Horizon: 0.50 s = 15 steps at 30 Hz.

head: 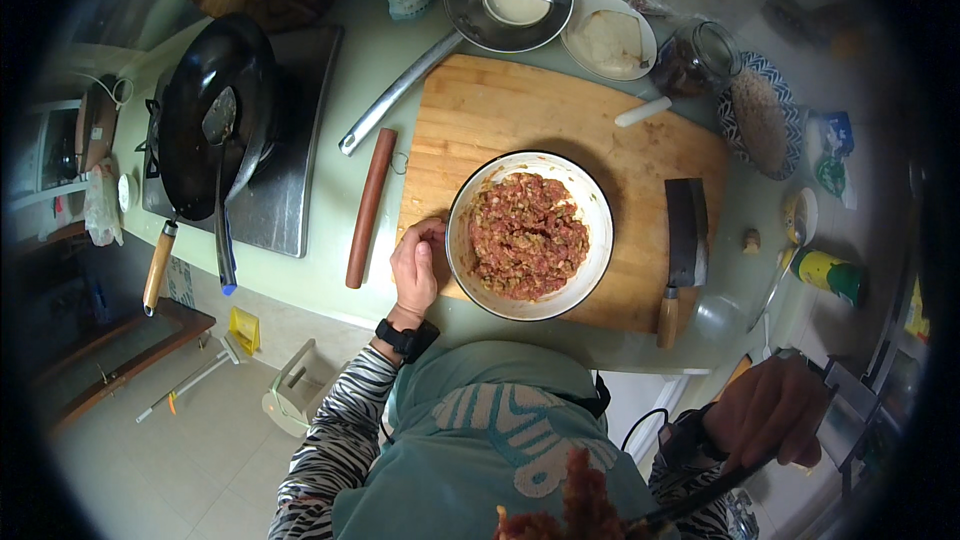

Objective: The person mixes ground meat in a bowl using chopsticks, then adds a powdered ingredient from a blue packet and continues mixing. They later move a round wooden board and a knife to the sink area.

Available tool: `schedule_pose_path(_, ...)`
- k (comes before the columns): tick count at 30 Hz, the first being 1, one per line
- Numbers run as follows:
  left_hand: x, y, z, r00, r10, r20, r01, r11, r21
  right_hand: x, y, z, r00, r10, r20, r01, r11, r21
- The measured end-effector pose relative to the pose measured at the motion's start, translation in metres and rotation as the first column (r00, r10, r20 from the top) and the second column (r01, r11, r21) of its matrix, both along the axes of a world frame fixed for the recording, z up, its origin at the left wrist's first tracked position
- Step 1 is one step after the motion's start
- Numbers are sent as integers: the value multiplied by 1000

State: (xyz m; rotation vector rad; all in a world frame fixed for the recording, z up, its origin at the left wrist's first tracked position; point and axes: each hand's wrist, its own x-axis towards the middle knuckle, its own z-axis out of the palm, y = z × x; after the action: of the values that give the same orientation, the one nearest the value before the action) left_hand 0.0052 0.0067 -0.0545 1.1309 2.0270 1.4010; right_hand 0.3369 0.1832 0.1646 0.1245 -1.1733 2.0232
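Observation:
A white enamel bowl (456, 270) with a dark rim holds a chopped meat mixture (528, 236), reddish with pale green bits. My left hand (417, 264) is at the bowl's left side, fingertips against its outer wall; the bowl partly hides whether they grip. At the lower right, my right hand (780, 412) is closed around a dark, slender utensil (694, 491), perhaps chopsticks. A clump of meat mixture (589, 499) clings to its far end, close to the camera and above my apron (480, 367). The bowl stands on a wooden cutting board (480, 105).
Right of the bowl lies a cleaver (685, 232). Left of the board are a rolling pin (371, 208) and a black wok (202, 120) on the stove (289, 187). Behind stand a long-handled pan (469, 4), a plate (611, 71), a glass jar (697, 64) and a patterned dish (726, 116).

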Motion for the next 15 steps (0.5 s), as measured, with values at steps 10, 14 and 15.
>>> schedule_pose_path(10, -4, 21, 13, 823, -70, 563, -3, 992, 127, -56, -33, -93, 437, -331, 836, 306, 929, 208)
schedule_pose_path(14, 7, 42, 32, 667, -171, 725, 55, 982, 180, -82, -34, -106, 507, -297, 809, 153, 955, 255)
schedule_pose_path(15, 11, 45, 35, 660, -207, 722, 79, 975, 207, -78, -34, -102, 349, -255, 902, 253, 952, 171)
